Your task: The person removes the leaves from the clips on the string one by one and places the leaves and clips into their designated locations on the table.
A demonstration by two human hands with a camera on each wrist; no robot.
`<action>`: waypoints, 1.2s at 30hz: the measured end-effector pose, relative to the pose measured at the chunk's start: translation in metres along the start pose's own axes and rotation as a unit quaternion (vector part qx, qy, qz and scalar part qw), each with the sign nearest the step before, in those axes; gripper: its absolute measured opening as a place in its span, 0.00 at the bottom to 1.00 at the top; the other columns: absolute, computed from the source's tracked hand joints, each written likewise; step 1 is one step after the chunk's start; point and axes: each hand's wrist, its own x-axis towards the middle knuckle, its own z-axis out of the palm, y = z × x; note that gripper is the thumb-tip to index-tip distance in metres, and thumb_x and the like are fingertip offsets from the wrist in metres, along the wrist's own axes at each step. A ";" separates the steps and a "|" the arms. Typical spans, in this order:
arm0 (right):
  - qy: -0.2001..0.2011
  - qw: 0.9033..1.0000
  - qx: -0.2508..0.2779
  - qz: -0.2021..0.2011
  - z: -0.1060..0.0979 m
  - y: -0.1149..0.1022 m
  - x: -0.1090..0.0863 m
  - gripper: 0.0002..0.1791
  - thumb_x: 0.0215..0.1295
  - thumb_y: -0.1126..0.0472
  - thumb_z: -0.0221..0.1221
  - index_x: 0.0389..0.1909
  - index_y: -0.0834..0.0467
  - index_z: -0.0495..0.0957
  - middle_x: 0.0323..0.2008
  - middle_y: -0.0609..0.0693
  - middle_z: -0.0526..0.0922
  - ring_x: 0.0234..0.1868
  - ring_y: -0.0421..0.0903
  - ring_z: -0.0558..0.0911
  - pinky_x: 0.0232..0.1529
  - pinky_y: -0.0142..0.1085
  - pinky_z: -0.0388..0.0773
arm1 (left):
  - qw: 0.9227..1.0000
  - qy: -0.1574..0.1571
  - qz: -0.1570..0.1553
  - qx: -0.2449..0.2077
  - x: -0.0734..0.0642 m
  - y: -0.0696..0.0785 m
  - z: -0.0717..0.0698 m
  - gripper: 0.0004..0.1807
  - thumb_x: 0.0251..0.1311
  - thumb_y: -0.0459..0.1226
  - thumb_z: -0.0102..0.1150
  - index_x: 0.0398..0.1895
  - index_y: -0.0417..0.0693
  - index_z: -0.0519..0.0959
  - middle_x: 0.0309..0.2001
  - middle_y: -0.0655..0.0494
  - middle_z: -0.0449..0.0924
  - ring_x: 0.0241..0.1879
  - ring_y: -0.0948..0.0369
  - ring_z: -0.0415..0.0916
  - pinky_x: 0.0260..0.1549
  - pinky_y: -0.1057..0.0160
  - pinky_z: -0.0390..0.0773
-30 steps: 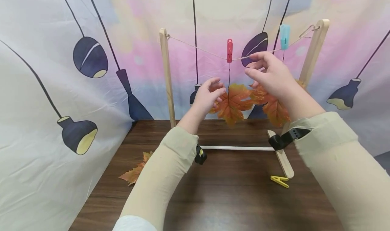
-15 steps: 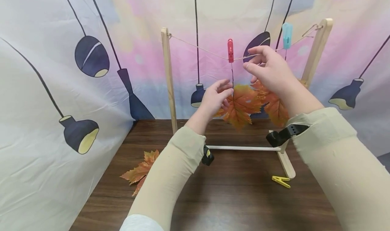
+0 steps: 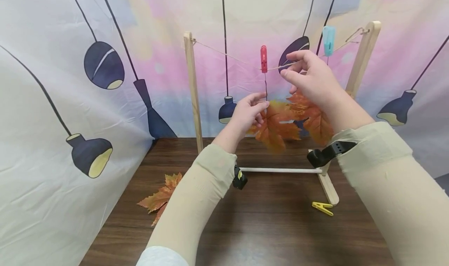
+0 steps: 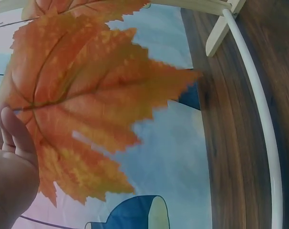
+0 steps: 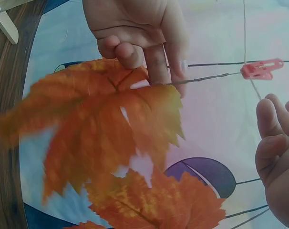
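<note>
An orange artificial maple leaf (image 3: pixel 277 127) hangs by its thin stem from a red clothespin (image 3: pixel 264 59) on the string (image 3: pixel 236 58). My left hand (image 3: pixel 247 112) pinches the stem just above the leaf blade, thumb and index finger on it. In the left wrist view the leaf (image 4: pixel 87 90) fills the middle. My right hand (image 3: pixel 312 75) is held round the string right of the red clothespin, with a gap between thumb and index finger; contact with the string cannot be told. Behind it hangs a second maple leaf (image 3: pixel 317 123) under a light blue clothespin (image 3: pixel 328 40).
The string spans two wooden posts (image 3: pixel 193 90), joined low down by a white rod (image 3: pixel 280 170). A yellow clothespin (image 3: pixel 322 208) lies by the right foot (image 3: pixel 329 188). Another maple leaf (image 3: pixel 161 197) lies on the wooden table (image 3: pixel 266 227), partly behind my left forearm.
My left hand has moved right to the hanging leaf's stem and taken hold of it. The leaf has shifted and turned slightly. My right hand has risen a little along the string.
</note>
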 end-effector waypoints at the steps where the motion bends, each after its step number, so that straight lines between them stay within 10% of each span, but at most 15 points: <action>1: 0.000 1.000 0.000 -0.001 0.000 -0.001 0.001 0.32 0.64 0.47 0.57 0.66 0.55 0.61 0.42 0.50 0.75 0.26 0.44 0.79 0.25 0.32 0.73 | 1.000 0.006 0.001 0.000 0.000 0.000 0.000 0.21 0.63 0.38 0.57 0.60 0.48 0.72 0.45 0.52 0.78 0.13 0.59 0.68 0.16 0.65 0.74; 36: 0.024 0.997 0.075 0.007 -0.007 -0.024 0.021 0.32 0.65 0.50 0.57 0.65 0.55 0.59 0.44 0.46 0.72 0.23 0.40 0.80 0.19 0.29 0.69 | 0.997 0.059 0.041 -0.038 -0.005 0.001 -0.007 0.13 0.62 0.34 0.57 0.49 0.43 0.79 0.37 0.52 0.78 0.12 0.63 0.65 0.12 0.69 0.70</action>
